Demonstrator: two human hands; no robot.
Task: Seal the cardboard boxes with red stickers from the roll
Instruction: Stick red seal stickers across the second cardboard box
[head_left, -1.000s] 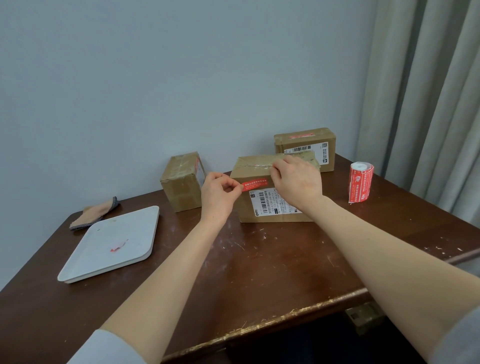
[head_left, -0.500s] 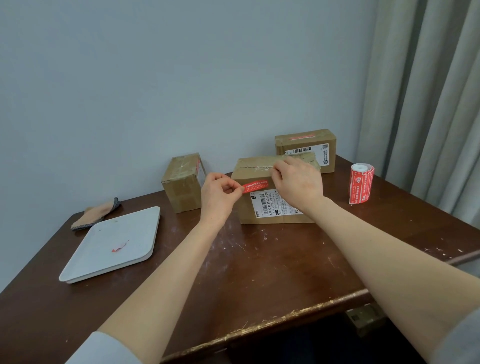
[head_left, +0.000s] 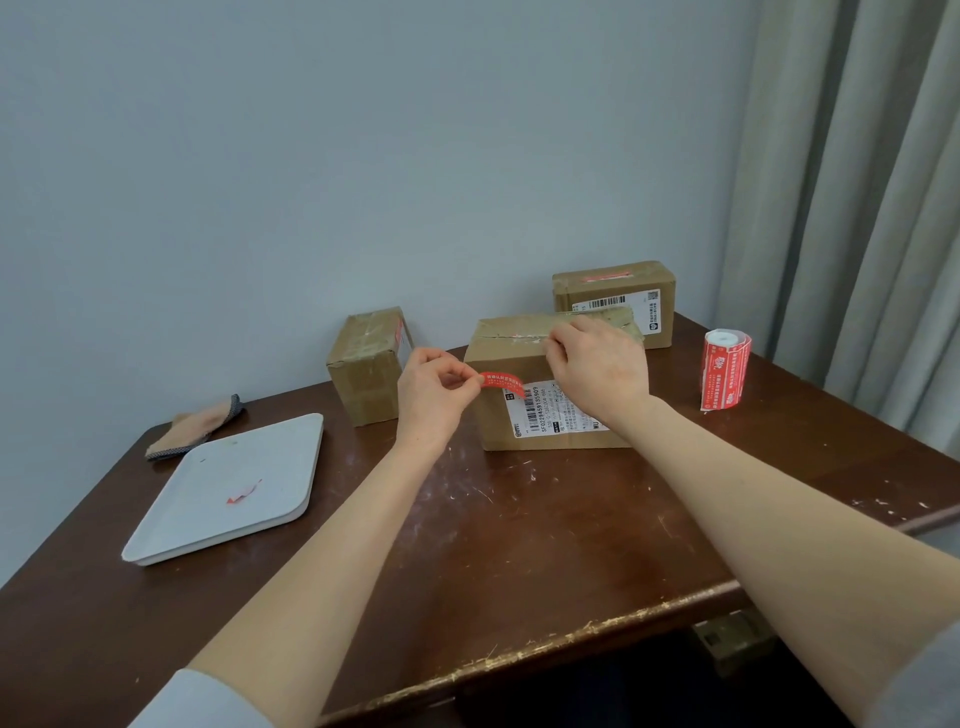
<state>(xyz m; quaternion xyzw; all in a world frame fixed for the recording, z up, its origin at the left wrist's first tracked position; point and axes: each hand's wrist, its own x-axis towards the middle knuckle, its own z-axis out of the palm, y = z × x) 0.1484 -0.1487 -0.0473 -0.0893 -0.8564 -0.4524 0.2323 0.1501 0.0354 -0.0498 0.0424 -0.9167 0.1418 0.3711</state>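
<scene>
A cardboard box (head_left: 498, 415) with a white shipping label stands in the middle of the brown table. My left hand (head_left: 434, 397) pinches one end of a red sticker (head_left: 503, 380) just left of the box's front face. My right hand (head_left: 597, 366) rests on the box's top front edge, fingers curled over the taped seam; whether it holds the sticker's other end is hidden. The red sticker roll (head_left: 725, 370) stands upright at the right. A second box (head_left: 615, 301) with a red sticker on top sits behind. A third box (head_left: 370, 364) stands at the left.
A white tray (head_left: 228, 488) with a red scrap on it lies at the left, with a cloth pad (head_left: 195, 428) behind it. The table's worn front edge (head_left: 519, 654) is near me. A wall is behind; curtains (head_left: 857, 208) hang at the right.
The hands, the sticker and the boxes have hardly moved; the view has shifted slightly.
</scene>
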